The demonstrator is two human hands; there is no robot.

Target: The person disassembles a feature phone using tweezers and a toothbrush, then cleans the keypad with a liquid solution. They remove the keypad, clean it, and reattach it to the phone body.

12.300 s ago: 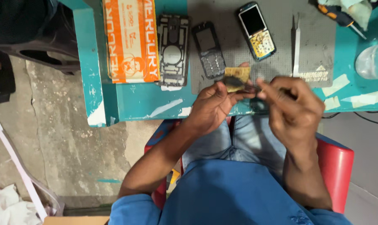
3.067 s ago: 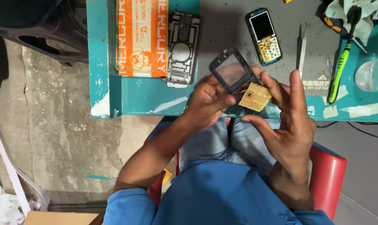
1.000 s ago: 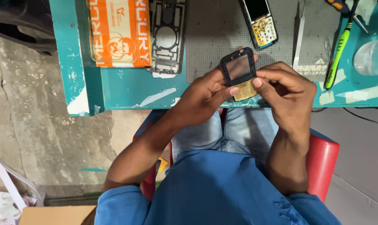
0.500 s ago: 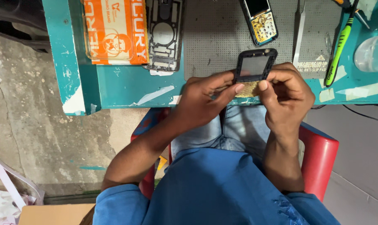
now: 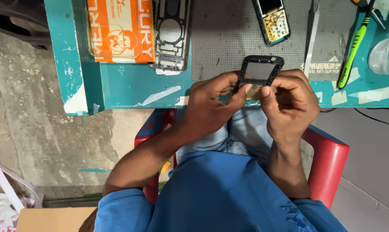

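1. Since half a second ago the black rectangular phone front frame with its grey screen window (image 5: 260, 71) has barely shifted; both hands have stayed closed about its lower end, above the near edge of the teal painted workbench (image 5: 117, 86).
2. Left hand (image 5: 211, 105) is curled, fingertips and thumb pinching the frame's lower left side.
3. Right hand (image 5: 291, 101) is curled as well, thumb and forefinger nipped on the lower right side.
4. Between the two thumbs a small yellowish circuit board (image 5: 254, 91) peeps out; most of it is hidden, so how it sits against the frame is hard to make out.
5. A red plastic chair (image 5: 327, 161) shows only at its edges, covered by blue clothing.
6. On the bench lies a grey perforated work mat (image 5: 222, 38), cut off at the top.
7. Left of the mat sits an orange printed box (image 5: 119, 30), top cut off.
8. Just beside it rests a black phone middle chassis with cut-outs (image 5: 171, 36).
9. Further back lies an opened phone with a bare yellow keypad board (image 5: 272, 21), partly out of view.
10. To the right lie a green toothbrush (image 5: 352, 51) and metal tweezers (image 5: 312, 36), well apart from the hands.
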